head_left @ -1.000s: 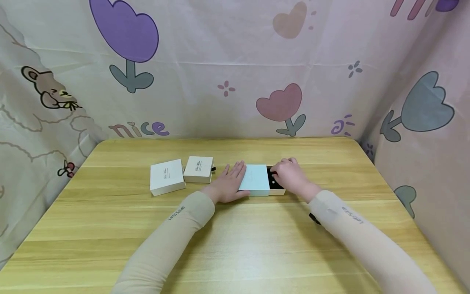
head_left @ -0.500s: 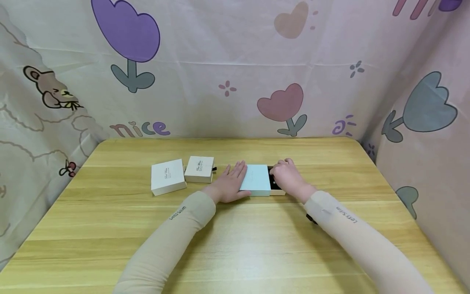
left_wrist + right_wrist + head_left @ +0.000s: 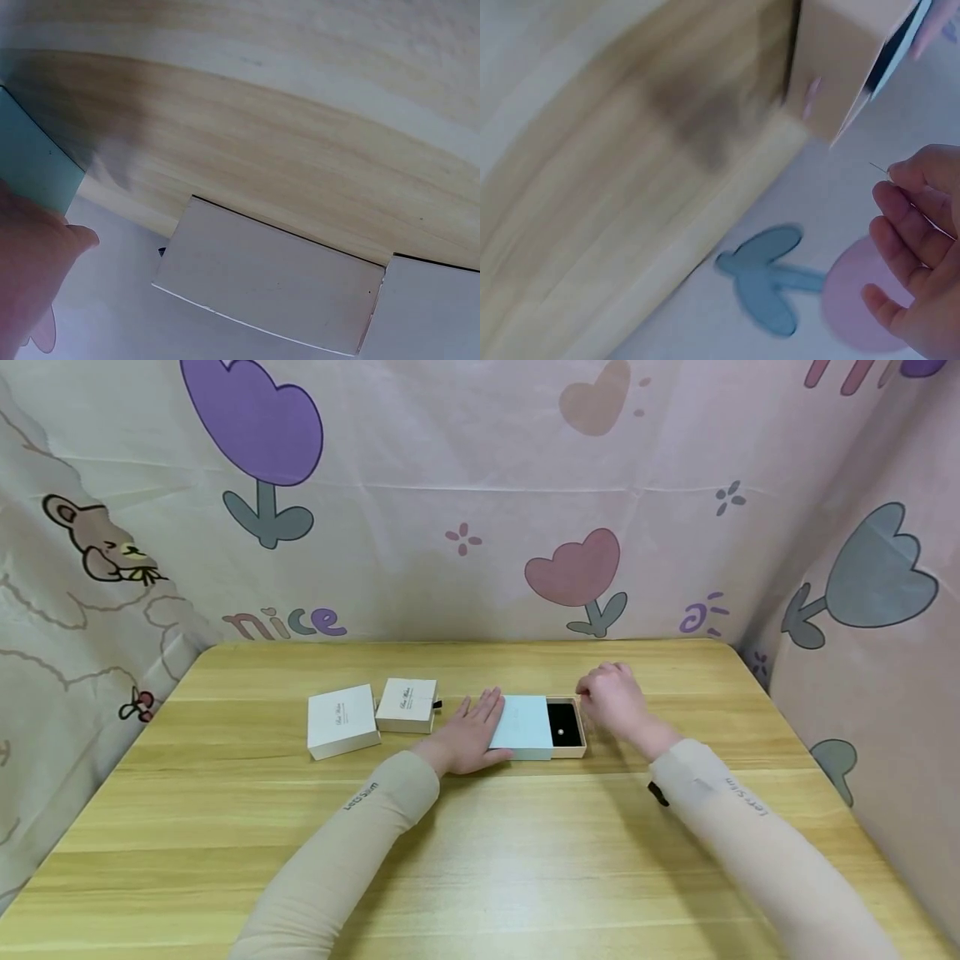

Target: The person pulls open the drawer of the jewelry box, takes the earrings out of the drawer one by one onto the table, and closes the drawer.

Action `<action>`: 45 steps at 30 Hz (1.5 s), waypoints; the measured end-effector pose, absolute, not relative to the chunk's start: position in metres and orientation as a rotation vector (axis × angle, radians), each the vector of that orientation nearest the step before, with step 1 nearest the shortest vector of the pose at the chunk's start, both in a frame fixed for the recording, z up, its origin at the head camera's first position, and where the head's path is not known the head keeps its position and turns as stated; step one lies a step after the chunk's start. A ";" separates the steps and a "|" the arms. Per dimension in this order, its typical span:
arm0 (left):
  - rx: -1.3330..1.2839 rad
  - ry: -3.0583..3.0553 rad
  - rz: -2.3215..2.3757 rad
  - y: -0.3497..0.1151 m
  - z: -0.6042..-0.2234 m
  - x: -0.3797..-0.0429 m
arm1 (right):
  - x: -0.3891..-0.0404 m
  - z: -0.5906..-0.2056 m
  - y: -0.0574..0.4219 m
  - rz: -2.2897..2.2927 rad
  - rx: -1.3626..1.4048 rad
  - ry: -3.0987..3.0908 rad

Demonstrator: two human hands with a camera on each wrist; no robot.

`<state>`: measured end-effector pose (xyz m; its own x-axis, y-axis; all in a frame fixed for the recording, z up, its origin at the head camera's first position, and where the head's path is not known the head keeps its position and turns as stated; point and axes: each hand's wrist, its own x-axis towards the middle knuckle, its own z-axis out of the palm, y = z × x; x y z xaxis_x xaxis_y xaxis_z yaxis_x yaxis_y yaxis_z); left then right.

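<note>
My left hand [image 3: 468,735] lies with straight fingers against the left part of a pale blue drawer box [image 3: 521,727]. The box's inner tray [image 3: 568,752] is pulled partly out to the right, showing a black cushion [image 3: 564,717] with a small pearl-like bead [image 3: 560,732] on it. Just right of and above the tray, my right hand [image 3: 615,700] is raised with thumb and forefinger together. In the right wrist view they pinch a small earring [image 3: 879,167]; only its thin post shows, the rest hidden by the fingertips.
Two white lettered boxes stand to the left on the wooden table [image 3: 480,860]: a larger white box [image 3: 341,718] and a smaller white box [image 3: 406,703] with a black pull tab [image 3: 437,704]. A printed cloth [image 3: 420,510] hangs behind the table.
My right hand has lifted away from the tray toward the upper right, uncovering the black cushion and bead. My left hand and the boxes stay in place.
</note>
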<state>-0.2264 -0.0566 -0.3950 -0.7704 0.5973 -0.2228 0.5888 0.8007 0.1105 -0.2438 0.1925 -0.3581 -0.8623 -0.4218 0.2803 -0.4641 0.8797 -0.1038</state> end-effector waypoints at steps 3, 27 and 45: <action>0.920 2.745 0.042 -0.058 -0.395 -0.226 | -0.249 -0.357 0.206 0.206 0.600 -2.822; 0.905 2.729 0.051 -0.054 -0.394 -0.225 | -0.276 -0.399 0.246 0.100 0.487 -3.038; 0.900 2.728 0.029 -0.055 -0.392 -0.225 | -0.272 -0.385 0.252 0.158 0.447 -3.068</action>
